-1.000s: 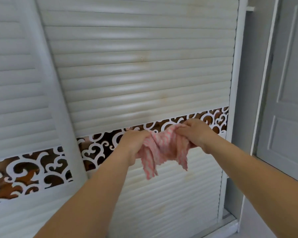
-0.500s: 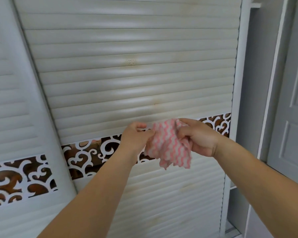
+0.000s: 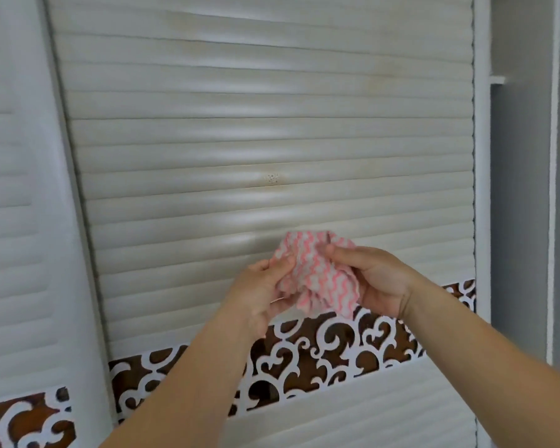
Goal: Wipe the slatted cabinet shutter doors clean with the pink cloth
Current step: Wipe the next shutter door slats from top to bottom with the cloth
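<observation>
I hold the crumpled pink-and-white wavy-striped cloth point(image 3: 316, 276) bunched between my 2 hands, just above the brown-and-white scrollwork band point(image 3: 320, 357) of the cream slatted shutter door point(image 3: 240, 140). My left hand point(image 3: 259, 294) pinches its left edge; my right hand point(image 3: 374, 282) grips its right side.

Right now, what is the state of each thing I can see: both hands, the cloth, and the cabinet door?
Pink-and-white wavy-striped cloth: bunched up, held between both hands, in front of the door.
Left hand: grips the cloth's left edge.
Right hand: grips the cloth's right side.
White slatted cabinet shutter door: closed, with a speckled dark spot and faint yellowish stains.
</observation>
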Demonstrator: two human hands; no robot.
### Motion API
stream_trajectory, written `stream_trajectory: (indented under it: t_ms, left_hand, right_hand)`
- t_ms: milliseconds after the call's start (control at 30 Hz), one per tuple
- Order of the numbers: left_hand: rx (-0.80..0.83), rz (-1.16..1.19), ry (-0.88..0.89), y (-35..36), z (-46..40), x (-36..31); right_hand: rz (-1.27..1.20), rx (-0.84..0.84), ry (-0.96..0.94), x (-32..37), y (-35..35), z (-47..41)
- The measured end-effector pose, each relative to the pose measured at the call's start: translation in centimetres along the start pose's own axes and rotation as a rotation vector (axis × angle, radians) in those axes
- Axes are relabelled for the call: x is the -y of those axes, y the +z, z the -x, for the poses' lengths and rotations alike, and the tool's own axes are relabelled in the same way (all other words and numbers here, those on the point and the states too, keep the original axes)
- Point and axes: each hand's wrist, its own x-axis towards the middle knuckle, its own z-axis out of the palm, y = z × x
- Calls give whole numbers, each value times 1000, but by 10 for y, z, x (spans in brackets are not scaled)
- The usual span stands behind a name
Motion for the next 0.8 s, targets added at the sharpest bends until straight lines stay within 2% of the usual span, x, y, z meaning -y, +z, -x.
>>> stream_trajectory:
  t_ms: [100, 300, 400, 533, 600, 700, 767, 800]
  left_hand:
    - [-63, -67, 133, -14, -26, -32]
    - [-336, -282, 544, -46, -71, -103]
    - [-444, -446, 691, -65, -79, -135]
    - [-569, -744, 857, -90, -80, -178]
    - [-620, -876, 939, -100, -82, -195]
    - [-701, -1066, 989, -112, -85, -220]
    - [-750, -1207, 1025, -118, -90, -235]
    - [-769, -1286, 1035, -121, -92, -242]
  right_hand:
    - [-81, -32, -51, 18, 28, -39]
    - [-259, -288, -240, 57, 91, -107]
    - [-323, -381, -373, 81, 117, -127]
    - [-346, -357, -658, 115, 153, -149]
    - [-184, -430, -892, 130, 171, -169]
    - [438, -624, -1198, 146, 184, -204]
    - [799, -607, -1326, 150, 192, -226]
    - [994, -604, -1312, 149, 198, -234]
